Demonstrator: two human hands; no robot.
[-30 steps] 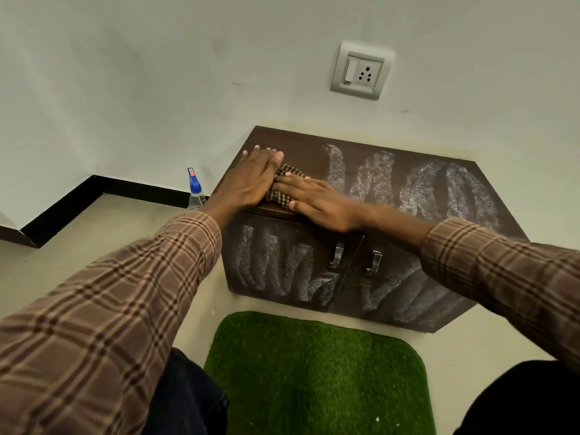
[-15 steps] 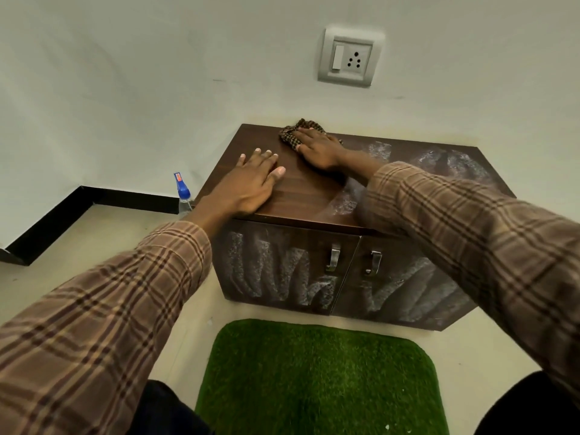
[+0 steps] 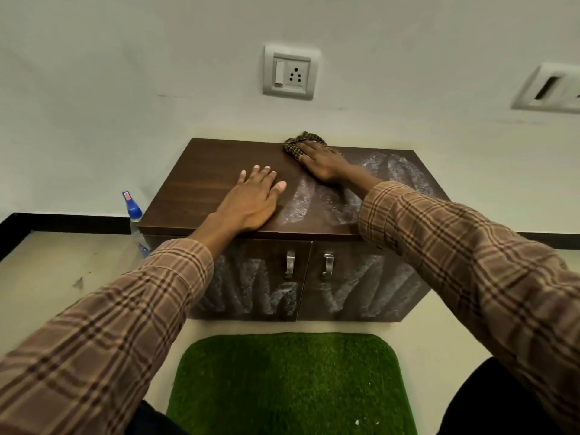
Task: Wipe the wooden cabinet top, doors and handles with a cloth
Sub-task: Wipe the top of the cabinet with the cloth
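A low dark wooden cabinet (image 3: 201,183) stands against the wall. The left part of its top looks clean, while white dusty streaks cover the right part. My right hand (image 3: 323,163) presses a crumpled checked cloth (image 3: 293,142) flat onto the top at the back edge, near the middle. My left hand (image 3: 251,199) lies flat, fingers spread, on the front of the top. Both doors (image 3: 257,293) carry white smears. Two metal handles (image 3: 290,265) hang at the centre of the doors.
A spray bottle with a blue cap (image 3: 133,215) stands on the floor left of the cabinet. A green grass-like mat (image 3: 292,384) lies in front. A wall socket (image 3: 290,72) sits above the cabinet, and another plate (image 3: 552,89) at far right.
My right hand has carried the cloth from the front left edge up to the back edge, then slightly rightward. The left hand has stayed flat on the top.
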